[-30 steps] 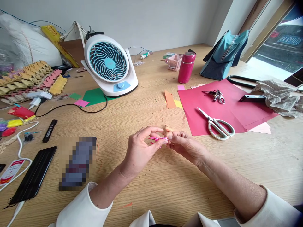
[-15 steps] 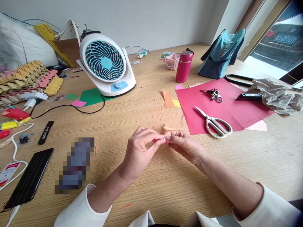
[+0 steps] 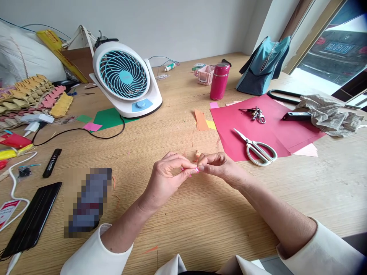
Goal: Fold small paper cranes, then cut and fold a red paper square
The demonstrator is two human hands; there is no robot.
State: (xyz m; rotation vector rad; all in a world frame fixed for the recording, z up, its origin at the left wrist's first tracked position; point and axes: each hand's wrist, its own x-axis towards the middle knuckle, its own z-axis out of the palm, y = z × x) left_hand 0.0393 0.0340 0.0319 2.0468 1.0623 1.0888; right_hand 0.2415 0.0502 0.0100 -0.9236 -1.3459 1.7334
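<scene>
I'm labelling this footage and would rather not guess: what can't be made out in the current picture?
All in the head view:
Small bright-pink piece: full shape hidden by fingers of the bare left hand and bare right hand.
Small peach-coloured thing: too small to identify, close behind the right hand's fingers.
Dark rectangular object: details blurred by mosaic.
Flat red-and-white card: cut off by the left edge, print too small to read.

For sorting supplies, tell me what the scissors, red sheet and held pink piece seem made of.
Scissors: metal blades, by grey sheen; smooth white handles, probably plastic. Red sheet: matte paper or card, thin, flat. Pink piece: perhaps paper, bright; mostly hidden, finish unclear.
</scene>
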